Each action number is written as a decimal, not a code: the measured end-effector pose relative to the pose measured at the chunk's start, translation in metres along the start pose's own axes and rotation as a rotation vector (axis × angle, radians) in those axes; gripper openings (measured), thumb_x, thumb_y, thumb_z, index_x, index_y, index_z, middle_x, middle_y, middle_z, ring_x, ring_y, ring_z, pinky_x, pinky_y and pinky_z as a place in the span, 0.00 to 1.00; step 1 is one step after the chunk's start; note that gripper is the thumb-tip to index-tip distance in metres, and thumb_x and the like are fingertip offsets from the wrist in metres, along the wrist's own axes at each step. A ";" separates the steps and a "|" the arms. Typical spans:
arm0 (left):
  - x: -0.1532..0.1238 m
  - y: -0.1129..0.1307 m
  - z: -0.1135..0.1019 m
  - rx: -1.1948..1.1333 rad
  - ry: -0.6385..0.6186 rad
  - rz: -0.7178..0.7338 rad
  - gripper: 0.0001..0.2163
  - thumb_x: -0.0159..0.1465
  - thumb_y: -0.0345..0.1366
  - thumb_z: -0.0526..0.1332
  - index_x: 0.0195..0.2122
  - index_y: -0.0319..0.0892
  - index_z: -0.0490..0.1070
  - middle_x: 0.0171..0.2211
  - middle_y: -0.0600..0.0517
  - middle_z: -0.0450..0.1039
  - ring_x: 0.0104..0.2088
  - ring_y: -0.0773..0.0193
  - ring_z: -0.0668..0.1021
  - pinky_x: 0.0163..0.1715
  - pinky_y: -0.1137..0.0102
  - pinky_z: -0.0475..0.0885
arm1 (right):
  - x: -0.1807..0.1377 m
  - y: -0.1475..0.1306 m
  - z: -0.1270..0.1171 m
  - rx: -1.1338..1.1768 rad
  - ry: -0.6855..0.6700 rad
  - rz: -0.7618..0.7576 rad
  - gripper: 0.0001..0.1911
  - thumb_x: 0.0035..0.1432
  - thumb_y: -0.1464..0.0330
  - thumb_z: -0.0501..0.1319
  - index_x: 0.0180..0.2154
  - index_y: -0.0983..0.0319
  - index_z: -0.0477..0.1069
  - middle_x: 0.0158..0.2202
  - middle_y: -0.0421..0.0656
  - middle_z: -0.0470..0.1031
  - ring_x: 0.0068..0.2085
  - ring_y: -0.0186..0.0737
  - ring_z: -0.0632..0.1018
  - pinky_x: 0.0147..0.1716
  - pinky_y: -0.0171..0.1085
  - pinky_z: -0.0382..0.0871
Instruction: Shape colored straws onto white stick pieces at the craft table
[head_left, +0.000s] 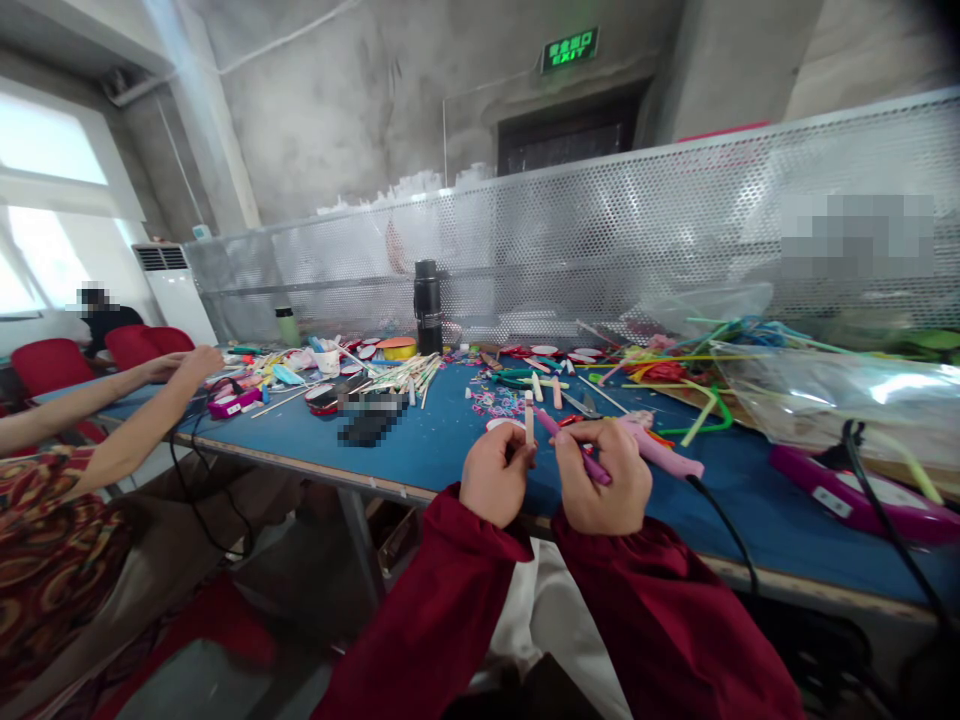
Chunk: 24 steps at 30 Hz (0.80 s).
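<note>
My left hand point(496, 474) is closed round a short, pale, flat strip point(529, 420) that stands upright between thumb and fingers. In my right hand point(606, 475) is a slim pink-purple pen-like tool point(595, 467), its tip tilted up and left, close beside the strip. I cannot tell whether the two touch. Just right of that hand lies a pink glue gun point(671, 457) with a black cord, partly hidden by the fingers. Behind my hands are tiny coloured rings point(499, 402), small pale pegs point(556, 392) and open scissors point(583, 404).
A black flask point(427, 305) and a bundle of pale sticks point(412, 372) stand mid-table. At right are coloured pipe cleaners point(709, 410), a clear plastic bag point(847, 395) and a purple power strip point(847, 495) with cords. A co-worker's arms point(142, 415) reach in from the left. Perforated metal point(600, 240) screens the back.
</note>
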<state>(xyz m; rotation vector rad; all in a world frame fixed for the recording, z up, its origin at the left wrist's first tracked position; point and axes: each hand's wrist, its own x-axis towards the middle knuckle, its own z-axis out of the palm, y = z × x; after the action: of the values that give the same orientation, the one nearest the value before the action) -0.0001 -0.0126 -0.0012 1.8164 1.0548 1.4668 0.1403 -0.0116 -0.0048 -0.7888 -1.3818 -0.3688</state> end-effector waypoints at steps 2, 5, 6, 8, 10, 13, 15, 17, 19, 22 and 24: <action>0.000 0.000 0.000 0.006 -0.001 -0.001 0.07 0.69 0.29 0.61 0.33 0.42 0.71 0.28 0.56 0.73 0.31 0.66 0.73 0.36 0.71 0.66 | 0.001 -0.001 0.000 0.004 -0.013 -0.003 0.06 0.67 0.67 0.64 0.34 0.58 0.73 0.31 0.40 0.79 0.36 0.44 0.78 0.42 0.47 0.71; 0.000 0.001 0.000 0.005 -0.002 0.000 0.07 0.69 0.29 0.62 0.32 0.42 0.70 0.28 0.56 0.73 0.31 0.66 0.73 0.36 0.71 0.65 | 0.000 0.001 0.001 0.001 0.006 -0.015 0.06 0.66 0.67 0.64 0.34 0.57 0.73 0.31 0.40 0.79 0.35 0.44 0.78 0.42 0.47 0.71; 0.000 0.001 0.000 -0.001 -0.002 0.000 0.07 0.69 0.29 0.62 0.32 0.42 0.70 0.28 0.56 0.73 0.31 0.66 0.73 0.36 0.71 0.65 | 0.000 0.001 0.001 -0.003 0.015 -0.012 0.06 0.66 0.67 0.64 0.34 0.57 0.73 0.31 0.41 0.80 0.35 0.44 0.78 0.42 0.47 0.71; 0.000 0.002 -0.001 -0.011 -0.003 0.002 0.07 0.69 0.29 0.62 0.33 0.42 0.71 0.28 0.56 0.73 0.31 0.66 0.73 0.36 0.71 0.65 | -0.001 0.002 0.002 -0.007 0.018 0.000 0.05 0.66 0.66 0.64 0.35 0.57 0.74 0.32 0.41 0.80 0.35 0.45 0.78 0.42 0.47 0.72; 0.000 0.002 -0.001 -0.011 -0.002 0.003 0.07 0.69 0.29 0.62 0.33 0.42 0.70 0.28 0.56 0.73 0.31 0.66 0.73 0.35 0.71 0.65 | -0.001 0.003 0.002 -0.004 0.007 0.002 0.05 0.66 0.66 0.64 0.35 0.57 0.74 0.32 0.41 0.80 0.36 0.45 0.78 0.42 0.48 0.72; 0.000 0.002 -0.001 -0.002 -0.003 -0.001 0.07 0.69 0.29 0.61 0.32 0.42 0.70 0.28 0.56 0.73 0.31 0.66 0.73 0.36 0.71 0.65 | -0.001 0.003 0.002 -0.002 0.006 -0.004 0.06 0.66 0.66 0.64 0.34 0.57 0.73 0.32 0.41 0.79 0.36 0.45 0.78 0.43 0.48 0.72; 0.000 0.002 -0.001 0.007 -0.008 -0.005 0.07 0.69 0.29 0.61 0.32 0.42 0.70 0.28 0.56 0.73 0.31 0.66 0.73 0.36 0.71 0.65 | -0.001 0.003 0.002 0.000 0.015 -0.005 0.05 0.66 0.67 0.64 0.35 0.57 0.74 0.32 0.41 0.80 0.36 0.44 0.78 0.42 0.47 0.72; 0.000 0.001 0.000 0.014 -0.013 -0.008 0.07 0.70 0.30 0.61 0.33 0.42 0.70 0.28 0.56 0.73 0.31 0.66 0.73 0.36 0.71 0.66 | 0.000 0.002 0.002 0.005 0.016 -0.010 0.04 0.66 0.67 0.65 0.35 0.57 0.74 0.33 0.41 0.80 0.36 0.44 0.78 0.42 0.47 0.72; 0.000 0.000 0.000 0.013 -0.012 -0.007 0.07 0.69 0.30 0.61 0.33 0.42 0.70 0.28 0.56 0.73 0.31 0.66 0.73 0.36 0.71 0.66 | 0.000 0.001 0.001 0.006 0.012 -0.006 0.05 0.66 0.67 0.65 0.35 0.57 0.74 0.32 0.41 0.79 0.36 0.44 0.78 0.42 0.47 0.72; 0.000 0.000 0.000 0.002 -0.005 0.005 0.06 0.69 0.30 0.61 0.33 0.42 0.70 0.28 0.56 0.74 0.31 0.66 0.73 0.36 0.71 0.66 | 0.000 -0.001 0.000 0.001 -0.003 0.027 0.05 0.66 0.67 0.64 0.35 0.57 0.74 0.33 0.42 0.80 0.37 0.45 0.79 0.42 0.47 0.72; -0.001 0.001 0.000 -0.001 -0.003 0.009 0.07 0.69 0.29 0.61 0.33 0.42 0.71 0.28 0.56 0.74 0.31 0.66 0.74 0.36 0.71 0.66 | 0.000 -0.001 0.000 -0.001 -0.012 0.034 0.05 0.66 0.66 0.64 0.35 0.57 0.74 0.33 0.42 0.80 0.37 0.45 0.79 0.43 0.47 0.72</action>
<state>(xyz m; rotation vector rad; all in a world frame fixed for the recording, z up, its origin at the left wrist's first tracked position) -0.0001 -0.0135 -0.0008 1.8249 1.0457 1.4689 0.1397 -0.0122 -0.0047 -0.8150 -1.3782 -0.3387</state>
